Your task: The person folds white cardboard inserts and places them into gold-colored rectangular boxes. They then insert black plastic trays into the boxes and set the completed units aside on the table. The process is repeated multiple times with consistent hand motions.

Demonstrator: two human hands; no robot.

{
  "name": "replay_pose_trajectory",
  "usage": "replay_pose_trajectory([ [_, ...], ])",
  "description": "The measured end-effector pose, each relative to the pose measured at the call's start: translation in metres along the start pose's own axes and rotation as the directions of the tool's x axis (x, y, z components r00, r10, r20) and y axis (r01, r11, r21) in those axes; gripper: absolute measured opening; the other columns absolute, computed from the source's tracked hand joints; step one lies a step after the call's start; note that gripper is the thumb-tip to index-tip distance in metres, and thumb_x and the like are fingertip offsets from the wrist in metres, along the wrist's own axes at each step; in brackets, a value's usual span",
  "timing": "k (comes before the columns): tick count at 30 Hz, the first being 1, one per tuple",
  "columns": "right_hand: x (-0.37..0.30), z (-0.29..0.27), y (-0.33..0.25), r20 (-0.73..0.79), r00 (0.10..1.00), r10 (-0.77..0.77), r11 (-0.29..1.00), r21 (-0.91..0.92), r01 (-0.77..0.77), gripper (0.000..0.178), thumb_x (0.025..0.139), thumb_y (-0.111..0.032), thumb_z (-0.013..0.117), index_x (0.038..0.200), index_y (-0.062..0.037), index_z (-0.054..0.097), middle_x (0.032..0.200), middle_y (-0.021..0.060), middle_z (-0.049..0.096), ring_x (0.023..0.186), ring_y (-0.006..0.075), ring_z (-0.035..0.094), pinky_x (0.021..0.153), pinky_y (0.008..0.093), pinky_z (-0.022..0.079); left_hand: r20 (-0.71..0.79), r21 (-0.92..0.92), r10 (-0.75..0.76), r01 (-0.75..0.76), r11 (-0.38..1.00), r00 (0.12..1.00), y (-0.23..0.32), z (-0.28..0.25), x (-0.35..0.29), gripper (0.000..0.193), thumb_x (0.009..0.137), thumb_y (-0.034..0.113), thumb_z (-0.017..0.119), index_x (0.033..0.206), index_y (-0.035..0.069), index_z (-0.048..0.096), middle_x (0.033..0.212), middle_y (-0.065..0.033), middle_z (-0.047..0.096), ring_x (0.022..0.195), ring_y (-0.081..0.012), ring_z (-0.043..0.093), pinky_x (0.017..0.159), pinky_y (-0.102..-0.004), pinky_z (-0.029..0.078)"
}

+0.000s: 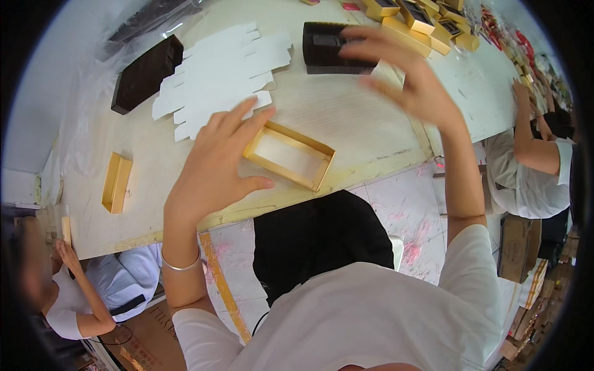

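An open gold box point(325, 169) with a white inside lies near the table's front edge. My left hand point(213, 161) is over the box's left end, thumb and fingers apart; whether it touches the rim I cannot tell. Nothing shows in its grasp. Farther right, my right hand point(411, 80) is raised and slightly smeared by motion, with fingers spread and nothing visible in them. Its fingertips overlap the right part of a stack of dark brown plastic trays point(328, 65), and contact is unclear.
Flat white card blanks point(216, 68) are piled behind my left hand, beside another dark tray stack point(147, 74). A smaller gold box point(116, 183) stands at left. Gold boxes point(417, 21) with dark inserts heap up far right. Co-workers sit at left and right.
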State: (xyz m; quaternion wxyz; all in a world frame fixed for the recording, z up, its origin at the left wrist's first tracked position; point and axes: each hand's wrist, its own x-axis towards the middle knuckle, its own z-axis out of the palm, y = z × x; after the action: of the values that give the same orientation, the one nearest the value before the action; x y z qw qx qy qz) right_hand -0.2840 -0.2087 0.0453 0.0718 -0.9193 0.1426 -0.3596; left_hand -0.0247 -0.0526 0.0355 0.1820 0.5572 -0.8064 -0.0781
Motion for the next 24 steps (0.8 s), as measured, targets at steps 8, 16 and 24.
replay_pose_trajectory([
  [8, -0.008, 0.002, 0.065, 0.078, 0.986, 0.144, 0.917, -0.385, -0.104, 0.013, 0.078, -0.004, 0.066, 0.089, 0.0006, 0.063, 0.087, 0.0094, 0.061, 0.089, 0.0296, 0.056, 0.078, 0.0374, 0.046, -0.106, -0.159, -0.222, 0.204, 0.966, 0.969, 0.011, 0.033, -0.002, 0.066, 0.062, 0.014, 0.081, 0.118, 0.002, 0.048, 0.122, -0.0147, 0.049, 0.111, -0.0332, 0.05, 0.094, -0.0374, 0.042],
  [16, -0.022, -0.034, 0.051, -0.212, 0.865, 0.455, 0.873, 0.301, -0.385, 0.022, 0.091, -0.013, 0.055, 0.108, 0.0009, 0.056, 0.107, 0.0046, 0.061, 0.095, 0.0108, 0.054, 0.088, 0.0237, 0.041, -0.228, -0.228, -0.269, 0.217, 0.949, 0.936, 0.027, 0.05, -0.021, 0.067, 0.063, 0.016, 0.082, 0.118, 0.003, 0.047, 0.117, -0.0149, 0.053, 0.104, -0.0336, 0.055, 0.088, -0.0372, 0.046],
  [24, -0.014, -0.011, -0.038, 0.617, 0.559, 0.554, 0.526, 0.261, -0.81, 0.038, 0.091, -0.043, 0.051, 0.09, -0.0051, 0.055, 0.068, 0.001, 0.052, 0.049, 0.0073, 0.051, 0.045, 0.0202, 0.041, -0.151, -0.351, -0.317, 0.248, 0.903, 0.936, 0.03, 0.057, -0.027, 0.078, 0.064, 0.019, 0.083, 0.13, 0.005, 0.043, 0.116, -0.0149, 0.055, 0.102, -0.0331, 0.057, 0.088, -0.0379, 0.047],
])
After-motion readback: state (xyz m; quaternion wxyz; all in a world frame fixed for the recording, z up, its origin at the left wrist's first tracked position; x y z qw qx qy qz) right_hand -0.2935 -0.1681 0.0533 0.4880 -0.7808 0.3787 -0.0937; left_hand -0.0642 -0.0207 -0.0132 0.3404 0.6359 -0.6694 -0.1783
